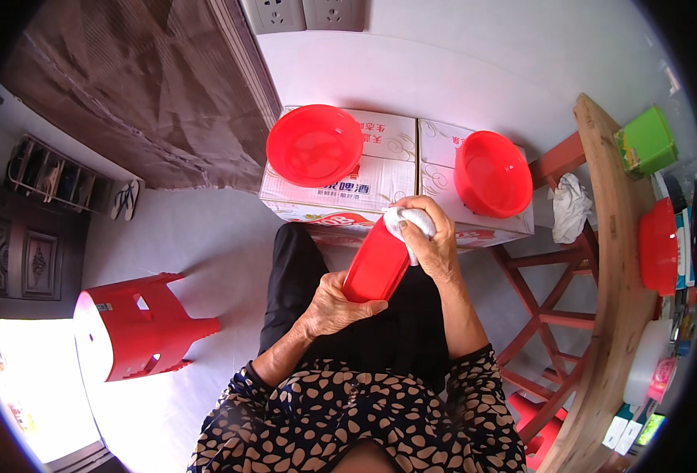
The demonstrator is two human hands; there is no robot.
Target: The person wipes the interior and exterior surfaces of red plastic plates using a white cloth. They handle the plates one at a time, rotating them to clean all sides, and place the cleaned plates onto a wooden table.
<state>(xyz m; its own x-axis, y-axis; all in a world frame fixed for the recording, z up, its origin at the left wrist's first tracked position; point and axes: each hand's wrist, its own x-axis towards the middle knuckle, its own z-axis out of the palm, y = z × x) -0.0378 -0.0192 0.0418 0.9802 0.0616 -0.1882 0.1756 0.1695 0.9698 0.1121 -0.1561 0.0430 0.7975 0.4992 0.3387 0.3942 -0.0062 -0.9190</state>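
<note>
Over my lap I hold a red plastic container [376, 266], tilted so that its full shape does not show. My left hand [338, 306] grips its lower end, the thumb lying along the near edge. At its upper end, my right hand [429, 236] is closed on a bunched white cloth [413, 224], which presses against the container's rim. Beyond my hands, two round red basins stand on cardboard boxes [392, 177]: the left basin [315, 146] and the right basin [493, 175].
A red plastic stool [147, 327] lies tipped over on the floor at left. To the right is a wooden table [612, 331] with another red basin [659, 246] and a green box [646, 142]. A white rag [570, 209] hangs by its far end. Slippers [125, 200] rest near a rack.
</note>
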